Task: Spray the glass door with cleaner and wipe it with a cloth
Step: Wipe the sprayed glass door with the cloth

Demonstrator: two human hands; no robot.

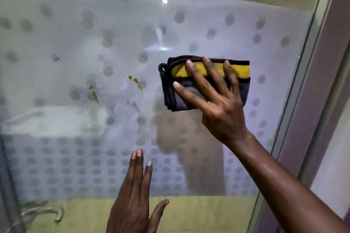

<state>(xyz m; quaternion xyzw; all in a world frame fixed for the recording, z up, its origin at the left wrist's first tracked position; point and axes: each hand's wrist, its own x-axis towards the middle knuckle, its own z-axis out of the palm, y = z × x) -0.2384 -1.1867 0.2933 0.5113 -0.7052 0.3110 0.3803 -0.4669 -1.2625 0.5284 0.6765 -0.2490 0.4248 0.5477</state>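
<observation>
The frosted glass door (113, 34), patterned with grey dots, fills the head view. Orange-brown smears (136, 81) and a purple spot (55, 58) mark its middle left. A folded cloth (240, 73), yellow and grey with black edging, lies flat on the glass right of centre. My right hand (214, 96) presses the cloth against the door with straight, spread fingers. My left hand (135, 191) is raised at the bottom centre, fingers straight and together, close to the glass and holding nothing. No spray bottle is visible.
A grey door frame (310, 81) runs down the right edge of the glass. A metal handle or tap (56, 213) shows at the bottom left. Blurred white shapes lie behind the frosted pane.
</observation>
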